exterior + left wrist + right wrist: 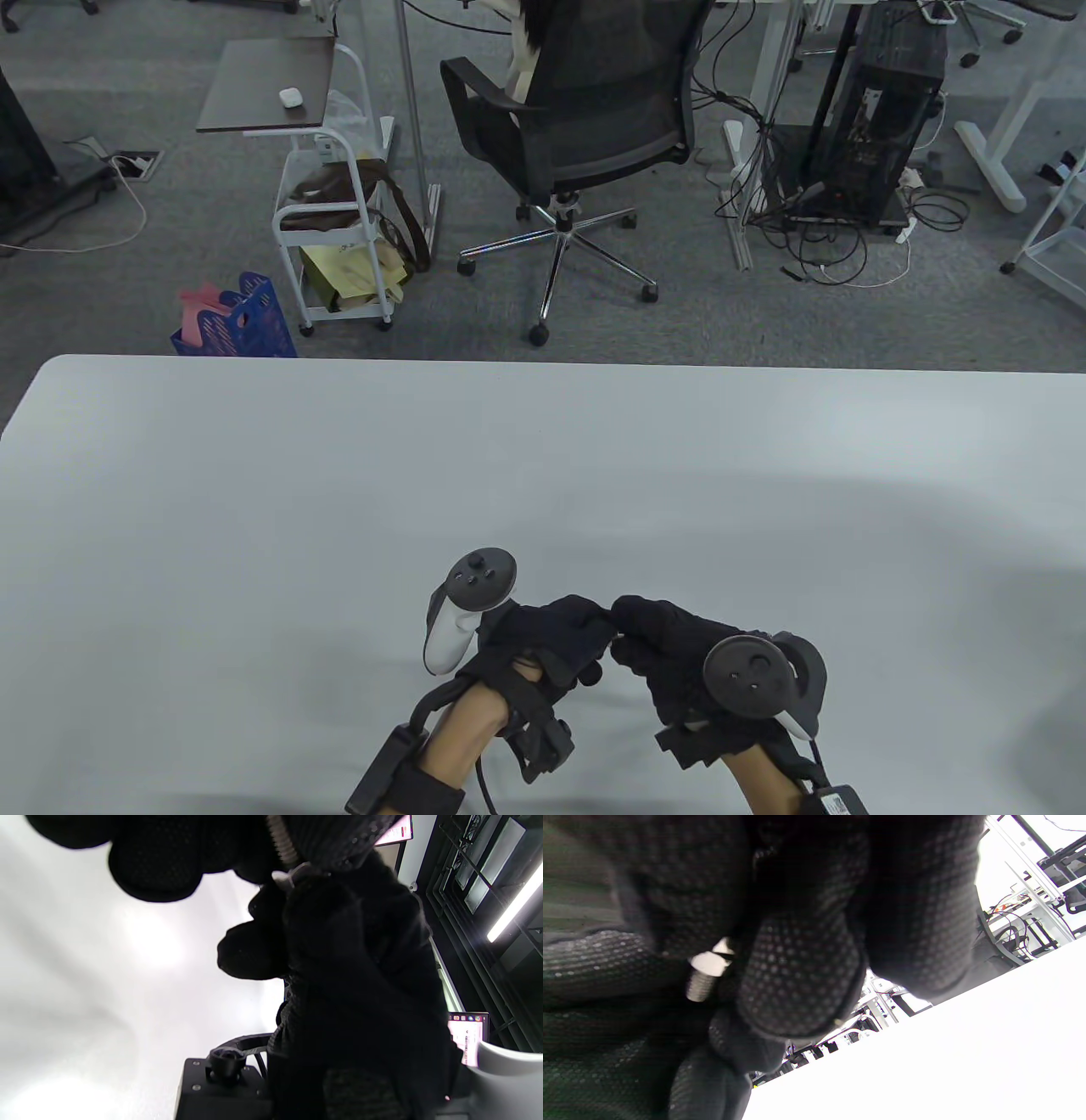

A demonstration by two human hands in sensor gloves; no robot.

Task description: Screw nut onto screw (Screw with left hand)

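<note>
The screw (701, 984) sits right where the two hands meet, just above the table (543, 475), with the nut (710, 961) already on its thread. Left hand (551, 641) pinches one end, right hand (670, 649) pinches the other — I can't tell for sure which fingers have the nut. The screw's long axis runs hand to hand, so neither is nearer, and turning has to go around that line. The table view hides the screw and nut behind the gloves; the left wrist view shows bare thread, the right wrist view shows nut plus thread tip — looks partly threaded on
</note>
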